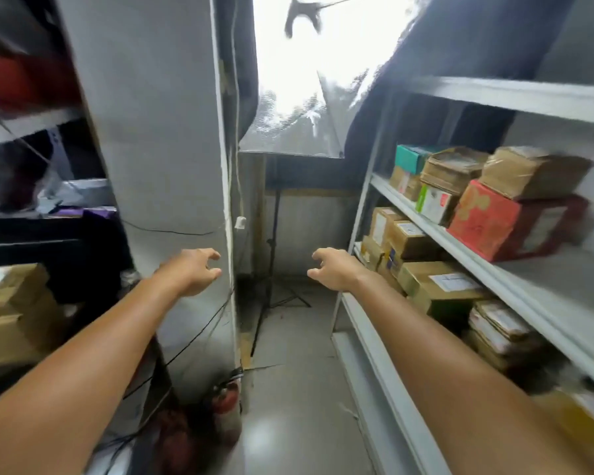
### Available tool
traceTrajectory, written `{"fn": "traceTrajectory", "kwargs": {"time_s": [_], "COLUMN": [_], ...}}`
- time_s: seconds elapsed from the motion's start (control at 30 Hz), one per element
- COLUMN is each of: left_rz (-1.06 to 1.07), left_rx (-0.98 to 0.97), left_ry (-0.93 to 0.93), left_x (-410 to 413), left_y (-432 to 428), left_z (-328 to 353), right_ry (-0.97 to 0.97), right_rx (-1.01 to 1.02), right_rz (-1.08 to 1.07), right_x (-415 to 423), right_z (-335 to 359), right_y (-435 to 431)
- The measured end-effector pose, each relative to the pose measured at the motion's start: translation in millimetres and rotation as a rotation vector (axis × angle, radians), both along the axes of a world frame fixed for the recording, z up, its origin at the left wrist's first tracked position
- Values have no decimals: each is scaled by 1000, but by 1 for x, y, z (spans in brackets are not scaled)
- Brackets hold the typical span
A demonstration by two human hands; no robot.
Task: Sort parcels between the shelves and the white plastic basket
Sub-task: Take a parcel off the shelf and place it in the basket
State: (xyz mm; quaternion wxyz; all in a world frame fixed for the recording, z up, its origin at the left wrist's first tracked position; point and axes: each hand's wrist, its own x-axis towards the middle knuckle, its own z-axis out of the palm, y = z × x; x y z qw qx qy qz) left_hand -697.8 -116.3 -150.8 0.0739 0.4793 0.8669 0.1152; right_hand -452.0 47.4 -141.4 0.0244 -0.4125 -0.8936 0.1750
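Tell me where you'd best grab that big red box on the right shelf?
Probably its two side faces, reaching in from the aisle. The red box is wide and blocky, and a brown box sits on it, blocking any grip from above.

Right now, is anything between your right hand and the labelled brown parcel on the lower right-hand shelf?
Nothing visible. The right hand hangs empty in the aisle, fingers loosely curled, just left of the shelf front; the labelled parcel sits at that open front. The white basket is not in view.
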Motion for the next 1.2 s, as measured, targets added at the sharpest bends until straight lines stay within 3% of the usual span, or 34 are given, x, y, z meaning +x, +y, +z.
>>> {"fn": "traceTrajectory", "kwargs": {"time_s": [0.27,0.7,0.93,1.2], "left_rz": [-365,-668,-792,-869], "left_rx": [22,122,197,387], "left_ry": [-67,-70,-81,-360], "left_x": [20,136,202,260], "left_y": [97,236,317,409], "left_z": [-7,19,50,95], "right_ry": [-17,113,396,685], "right_rx": [-5,112,211,352], "right_rz": [-416,-809,-886,-1001], "right_x": [75,197,245,262], "right_z": [3,48,73,108], "right_y": [-4,49,129,207]}}
